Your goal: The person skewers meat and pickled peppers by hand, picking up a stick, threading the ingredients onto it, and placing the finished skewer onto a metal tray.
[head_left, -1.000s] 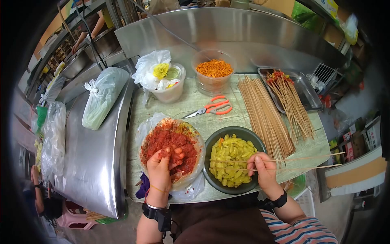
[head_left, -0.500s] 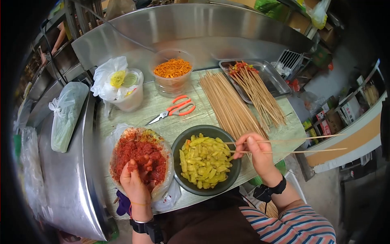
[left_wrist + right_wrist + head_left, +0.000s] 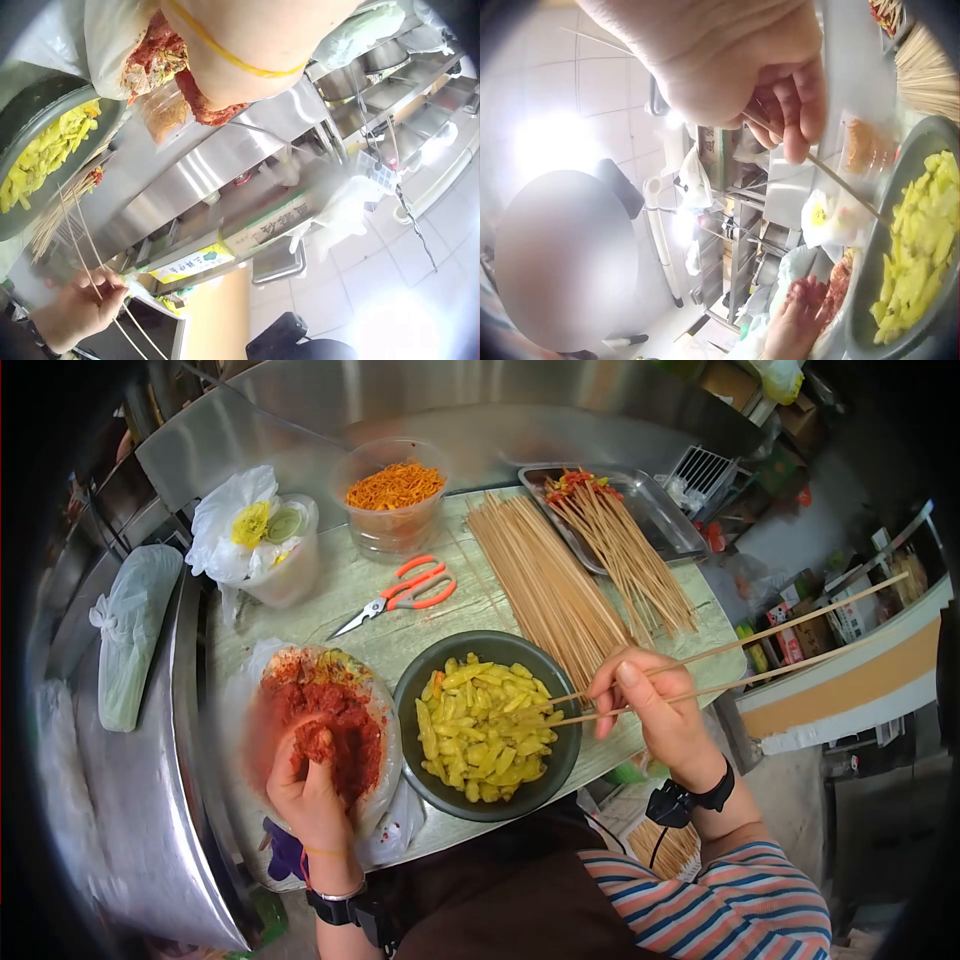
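Two thin wooden skewers [image 3: 775,678] are pinched in my right hand [image 3: 655,705], their tips at the yellow-green peppers [image 3: 480,735] in a dark round bowl [image 3: 404,760]. My left hand [image 3: 315,805] holds a clump of red chopped mixture [image 3: 345,710] in its curled fingers, over the bag-lined bowl of the same mixture. In the right wrist view red paste coats the fingers of the left hand [image 3: 791,326], and one skewer [image 3: 847,186] slants down to the peppers. The left wrist view shows the right hand [image 3: 86,307] gripping both skewers.
Orange-handled scissors [image 3: 415,590] lie behind the bowls. Further back stand a tub of orange shreds [image 3: 395,500] and a bag-topped tub [image 3: 275,570]. Bare skewers [image 3: 545,575] lie right of the scissors, beside a metal tray [image 3: 660,525] with loaded skewers [image 3: 620,545].
The head view has shifted, moving the table leftward and up in it. My right hand has brought the skewer tips further into the peppers, and the skewers' outer ends have risen. My left hand still holds red mixture.
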